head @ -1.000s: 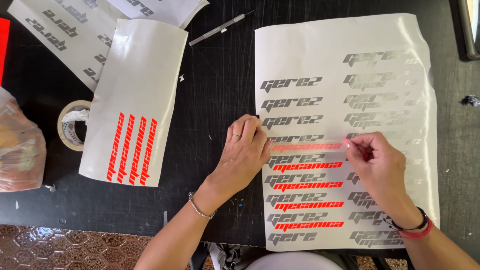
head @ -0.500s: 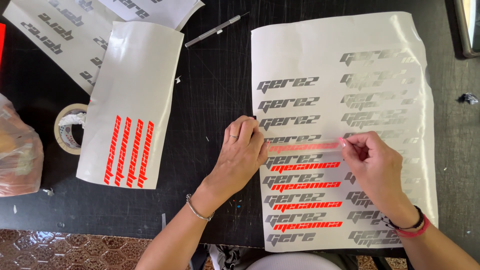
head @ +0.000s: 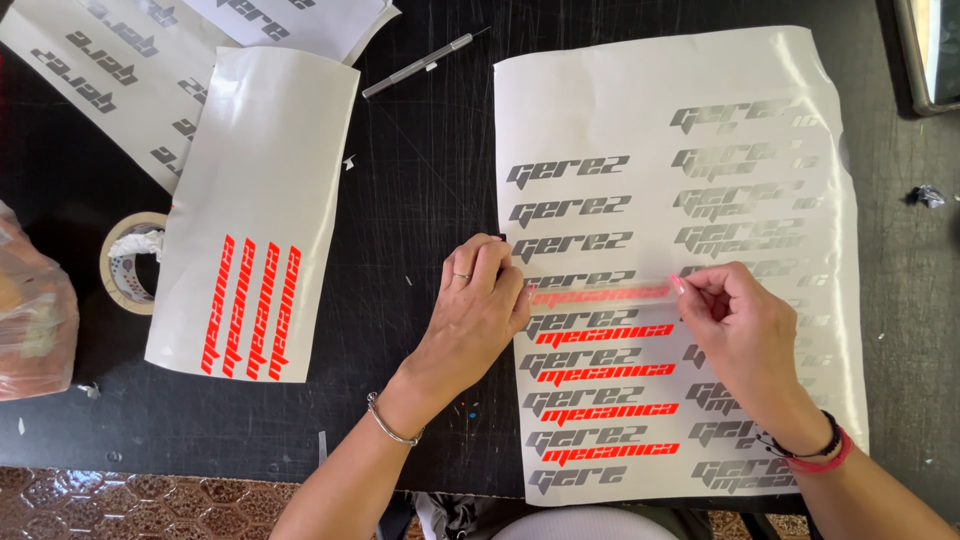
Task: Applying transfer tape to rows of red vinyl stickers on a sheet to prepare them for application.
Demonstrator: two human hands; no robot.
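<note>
— What do the hands have?

— A clear transfer strip carrying red lettering [head: 603, 294], stretched between them. The left hand [head: 478, 310] pinches its left end, the right hand [head: 742, 325] pinches its right end, just over the large white backing sheet of grey and red decals [head: 640, 100].

— And around it?

— A black work surface [head: 420, 200]. To the left lies a smaller white sheet with red lettering [head: 255, 210], a roll of tape [head: 130, 262] beside it, and a slim metal craft knife [head: 415, 68] above.

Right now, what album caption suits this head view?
Both hands, left and right, hold a red-lettered transfer strip over a white decal sheet.
</note>
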